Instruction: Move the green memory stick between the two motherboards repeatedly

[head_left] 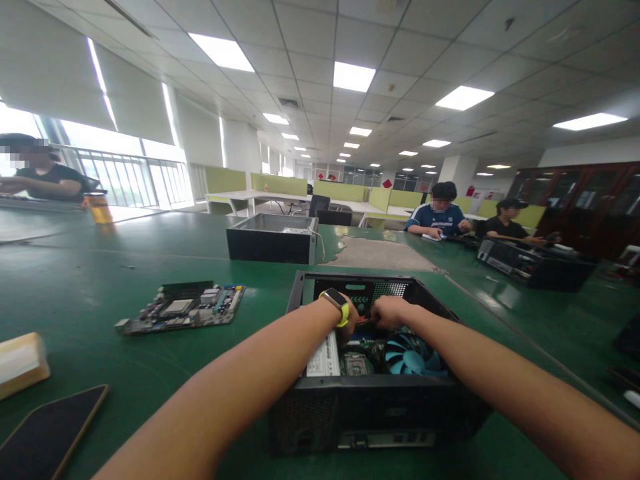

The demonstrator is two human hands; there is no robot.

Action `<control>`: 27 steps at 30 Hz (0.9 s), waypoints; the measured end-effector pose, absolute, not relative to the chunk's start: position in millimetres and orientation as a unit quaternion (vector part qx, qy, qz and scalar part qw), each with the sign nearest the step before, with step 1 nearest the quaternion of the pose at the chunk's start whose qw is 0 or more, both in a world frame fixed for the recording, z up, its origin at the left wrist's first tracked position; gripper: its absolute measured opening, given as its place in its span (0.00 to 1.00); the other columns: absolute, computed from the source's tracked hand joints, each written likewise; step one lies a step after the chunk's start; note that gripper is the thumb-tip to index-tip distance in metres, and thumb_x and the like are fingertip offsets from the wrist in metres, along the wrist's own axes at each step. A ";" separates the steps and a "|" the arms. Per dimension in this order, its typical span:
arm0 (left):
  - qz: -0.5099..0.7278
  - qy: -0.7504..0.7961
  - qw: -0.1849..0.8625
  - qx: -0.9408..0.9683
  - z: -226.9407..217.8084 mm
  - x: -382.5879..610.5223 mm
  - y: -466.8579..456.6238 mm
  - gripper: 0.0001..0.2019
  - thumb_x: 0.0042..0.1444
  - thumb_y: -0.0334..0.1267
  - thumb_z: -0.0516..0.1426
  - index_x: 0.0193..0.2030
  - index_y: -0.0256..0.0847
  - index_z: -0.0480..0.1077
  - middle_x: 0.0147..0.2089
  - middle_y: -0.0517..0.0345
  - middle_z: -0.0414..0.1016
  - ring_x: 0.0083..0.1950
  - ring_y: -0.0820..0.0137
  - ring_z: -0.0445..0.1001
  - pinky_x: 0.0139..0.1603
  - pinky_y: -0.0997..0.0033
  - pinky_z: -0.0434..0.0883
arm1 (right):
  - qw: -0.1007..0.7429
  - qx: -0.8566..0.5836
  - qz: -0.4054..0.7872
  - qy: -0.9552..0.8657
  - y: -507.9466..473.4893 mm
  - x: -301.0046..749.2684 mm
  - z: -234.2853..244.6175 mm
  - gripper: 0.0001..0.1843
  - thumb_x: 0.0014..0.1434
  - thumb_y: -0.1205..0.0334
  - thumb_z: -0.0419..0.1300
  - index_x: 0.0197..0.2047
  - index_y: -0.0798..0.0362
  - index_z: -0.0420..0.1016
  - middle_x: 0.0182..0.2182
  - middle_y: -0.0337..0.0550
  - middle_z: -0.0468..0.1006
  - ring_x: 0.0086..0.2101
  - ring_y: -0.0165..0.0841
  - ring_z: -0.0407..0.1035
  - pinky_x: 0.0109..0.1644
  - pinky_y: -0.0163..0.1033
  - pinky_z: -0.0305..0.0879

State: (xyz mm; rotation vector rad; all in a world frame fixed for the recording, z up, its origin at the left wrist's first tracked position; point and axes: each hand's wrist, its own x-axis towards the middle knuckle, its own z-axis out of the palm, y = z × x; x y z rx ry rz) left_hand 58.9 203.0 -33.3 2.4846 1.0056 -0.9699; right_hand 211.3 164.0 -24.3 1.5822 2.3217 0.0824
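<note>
Both hands reach into an open black computer case (pixel 380 400) lying on its side in front of me. My left hand (pixel 351 319), with a yellow-banded watch on the wrist, is bent down beyond the power supply (pixel 325 357), and its fingers are mostly hidden. Close beside it, my right hand (pixel 390 312) is closed, its fingertips low in the case near a small reddish-orange bit, perhaps a cable. What it pinches is too small to make out. Nearer to me in the case are a motherboard (pixel 357 363) and a blue fan (pixel 413 357).
A loose motherboard (pixel 187 308) lies to the left on the green table (pixel 165 260). Beyond stands another open case (pixel 273 243). A dark flat device (pixel 53 433) and a yellowish block (pixel 23 363) are near left. Several people sit around; one has a case (pixel 535 263) at far right.
</note>
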 end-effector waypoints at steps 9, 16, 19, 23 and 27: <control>-0.323 0.355 0.160 0.862 -31.4 58.0 201.8 0.12 0.29 0.43 0.65 0.20 0.37 0.75 0.25 0.51 0.75 0.34 0.57 0.74 0.40 0.58 0.71 | 0.163 0.553 0.027 0.817 166.1 214.2 -26.2 0.16 0.43 0.55 0.59 0.39 0.42 0.77 0.37 0.40 0.77 0.38 0.37 0.71 0.35 0.35 0.62; -0.330 0.366 0.158 0.856 -26.4 57.9 197.1 0.15 0.30 0.48 0.64 0.22 0.37 0.76 0.21 0.53 0.75 0.30 0.60 0.73 0.36 0.60 0.71 | 0.147 0.556 0.032 0.818 169.0 218.7 -27.2 0.20 0.44 0.45 0.59 0.39 0.42 0.77 0.36 0.41 0.77 0.38 0.37 0.71 0.35 0.35 0.62; -0.349 0.347 0.154 0.857 -21.1 56.5 193.5 0.16 0.30 0.47 0.65 0.25 0.38 0.76 0.24 0.54 0.76 0.30 0.62 0.73 0.36 0.63 0.71 | 0.138 0.565 0.029 0.813 168.9 220.4 -25.3 0.23 0.43 0.40 0.58 0.39 0.42 0.77 0.36 0.41 0.77 0.38 0.38 0.71 0.35 0.35 0.62; -0.352 0.330 0.146 0.864 -16.4 54.9 190.7 0.18 0.28 0.46 0.65 0.27 0.37 0.76 0.27 0.53 0.77 0.31 0.62 0.73 0.35 0.63 0.71 | 0.135 0.569 0.033 0.811 168.7 222.0 -23.8 0.22 0.44 0.41 0.58 0.40 0.42 0.77 0.36 0.42 0.77 0.38 0.38 0.71 0.35 0.36 0.62; -0.332 0.335 0.122 0.874 -19.9 55.6 192.7 0.16 0.27 0.48 0.65 0.22 0.38 0.75 0.24 0.56 0.76 0.28 0.65 0.73 0.33 0.65 0.71 | 0.149 0.574 0.041 0.804 168.3 220.7 -23.9 0.18 0.43 0.49 0.60 0.39 0.42 0.77 0.36 0.42 0.77 0.37 0.38 0.71 0.34 0.36 0.62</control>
